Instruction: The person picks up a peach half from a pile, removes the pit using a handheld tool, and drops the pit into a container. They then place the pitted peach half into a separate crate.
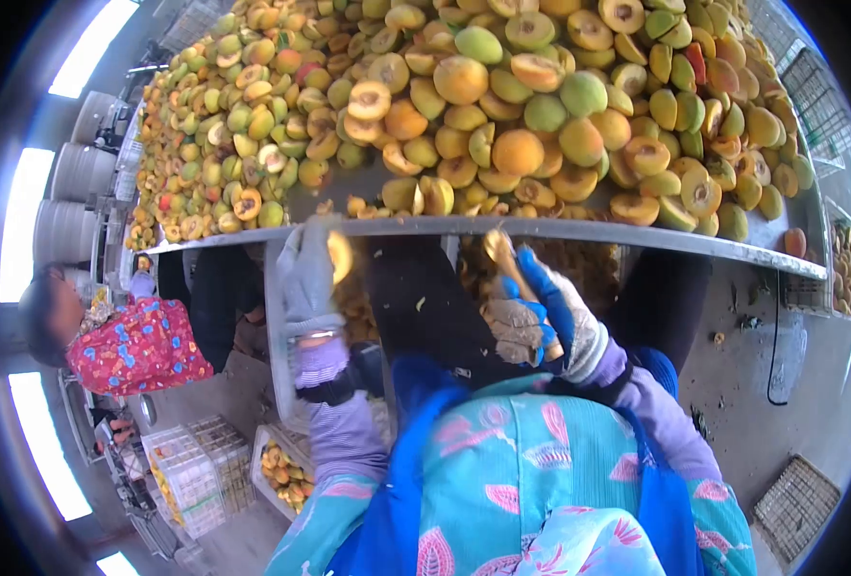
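My left hand (308,283), in a grey glove, is closed on a cut yellow peach half (340,256) at the near edge of the table. Its cut face points right, and motion blurs it. My right hand (538,317), in a white and blue glove, is wrapped round a wooden-handled tool (512,264). The tool's upper end is blurred near the table rim, so its working shape cannot be made out. Beyond both hands, a heap of whole and halved peaches (464,82) covers much of the metal table (425,227).
Below the rim, between and beside my legs, lie peach pieces (570,264). Crates of fruit (286,470) stand on the floor at left, with another crate (846,269) at far right. A person in a red patterned garment (142,348) sits at left. An open crate (796,507) lies lower right.
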Demonstrator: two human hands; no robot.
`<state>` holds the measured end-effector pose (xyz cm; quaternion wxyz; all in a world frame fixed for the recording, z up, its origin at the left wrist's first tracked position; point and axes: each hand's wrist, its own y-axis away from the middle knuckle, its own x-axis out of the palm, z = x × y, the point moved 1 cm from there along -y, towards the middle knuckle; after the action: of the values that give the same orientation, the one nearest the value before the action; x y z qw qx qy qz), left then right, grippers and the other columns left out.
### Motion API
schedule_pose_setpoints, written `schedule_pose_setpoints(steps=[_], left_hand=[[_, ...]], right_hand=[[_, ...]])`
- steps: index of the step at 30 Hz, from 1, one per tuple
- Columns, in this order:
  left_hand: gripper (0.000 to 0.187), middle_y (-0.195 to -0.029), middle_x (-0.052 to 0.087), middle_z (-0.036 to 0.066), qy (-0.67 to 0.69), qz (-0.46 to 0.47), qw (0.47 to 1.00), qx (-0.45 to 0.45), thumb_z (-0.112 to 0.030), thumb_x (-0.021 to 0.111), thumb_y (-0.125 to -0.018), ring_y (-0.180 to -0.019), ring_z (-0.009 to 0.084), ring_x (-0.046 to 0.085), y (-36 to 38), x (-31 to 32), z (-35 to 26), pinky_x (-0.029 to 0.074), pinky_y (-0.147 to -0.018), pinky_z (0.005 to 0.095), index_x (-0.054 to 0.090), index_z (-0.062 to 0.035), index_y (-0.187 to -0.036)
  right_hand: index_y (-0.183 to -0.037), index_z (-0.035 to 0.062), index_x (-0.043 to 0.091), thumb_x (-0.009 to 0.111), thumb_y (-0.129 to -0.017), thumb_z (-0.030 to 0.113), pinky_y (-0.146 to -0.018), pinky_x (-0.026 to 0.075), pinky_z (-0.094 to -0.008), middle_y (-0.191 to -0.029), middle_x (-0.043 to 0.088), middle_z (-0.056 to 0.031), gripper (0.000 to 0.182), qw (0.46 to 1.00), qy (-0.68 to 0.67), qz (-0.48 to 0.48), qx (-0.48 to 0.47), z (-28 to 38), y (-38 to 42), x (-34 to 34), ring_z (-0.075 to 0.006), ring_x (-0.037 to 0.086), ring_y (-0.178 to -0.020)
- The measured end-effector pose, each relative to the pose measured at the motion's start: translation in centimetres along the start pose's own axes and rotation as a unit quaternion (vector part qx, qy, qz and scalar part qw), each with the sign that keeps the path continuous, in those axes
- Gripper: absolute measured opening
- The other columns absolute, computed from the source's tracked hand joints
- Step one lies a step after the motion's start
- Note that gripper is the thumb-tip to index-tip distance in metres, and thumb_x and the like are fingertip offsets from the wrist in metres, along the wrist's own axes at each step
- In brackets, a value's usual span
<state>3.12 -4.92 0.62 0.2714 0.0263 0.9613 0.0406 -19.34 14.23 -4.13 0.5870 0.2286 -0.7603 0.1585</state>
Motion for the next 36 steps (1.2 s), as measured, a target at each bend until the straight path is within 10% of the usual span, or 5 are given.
schedule_pose_setpoints(steps=[8,12,14,17,36], left_hand=[[0.045,-0.107,0.065,0.024,-0.330,-0.081,0.891,0.301,-0.037,0.064,-0.079,-0.097,0.0374,0.064,-12.7,8.3,-8.8,0.050,-0.086,0.0423,0.066,-0.0036,-0.109],[0.045,-0.104,0.065,0.023,-0.351,-0.046,0.839,0.413,-0.034,0.067,-0.078,-0.095,0.0344,0.065,-11.9,7.4,-8.7,0.051,-0.084,0.0413,0.066,-0.0047,-0.113],[0.039,-0.099,0.067,0.014,0.014,0.064,0.965,0.254,-0.028,0.067,-0.084,-0.088,0.0212,0.065,-7.8,6.5,-7.9,0.052,-0.080,0.0330,0.065,-0.0016,-0.112],[0.024,-0.096,0.066,0.007,0.259,0.163,0.936,0.176,-0.018,0.059,-0.095,-0.086,0.0123,0.062,0.4,7.7,-6.7,0.051,-0.077,0.0256,0.064,0.0005,-0.109],[0.038,-0.078,0.067,0.012,0.228,0.279,0.921,0.145,-0.026,0.046,-0.099,-0.071,0.0169,0.063,3.9,12.2,-5.6,0.051,-0.068,0.0273,0.067,0.0055,-0.095]], right_hand=[[-0.083,0.0146,0.050,0.049,-0.095,0.057,-0.042,0.037,-0.0264,-0.058,0.047,-0.0004,0.044,0.911,0.341,-0.216,-0.085,-0.6,-1.5,2.9,-0.0136,0.046,-0.046],[-0.083,0.0078,0.054,0.046,-0.100,0.048,-0.049,0.040,-0.0291,-0.063,0.052,-0.0035,0.044,0.735,0.516,-0.324,-0.297,0.3,-3.4,4.2,-0.0164,0.049,-0.052],[-0.088,0.0014,0.055,0.044,-0.101,0.042,-0.057,0.046,-0.0409,-0.069,0.060,-0.0178,0.044,0.496,0.725,-0.311,-0.363,1.0,-4.4,5.9,-0.0344,0.058,-0.060],[-0.097,-0.0022,0.055,0.042,-0.102,0.036,-0.067,0.048,-0.0496,-0.077,0.062,-0.0277,0.040,0.455,0.789,-0.288,-0.295,1.4,-6.1,7.0,-0.0457,0.062,-0.080],[-0.102,0.0007,0.057,0.042,-0.100,0.049,-0.063,0.046,-0.0379,-0.072,0.057,-0.0111,0.050,0.625,0.627,-0.351,-0.305,-1.1,-4.9,1.1,-0.0261,0.050,-0.063]])
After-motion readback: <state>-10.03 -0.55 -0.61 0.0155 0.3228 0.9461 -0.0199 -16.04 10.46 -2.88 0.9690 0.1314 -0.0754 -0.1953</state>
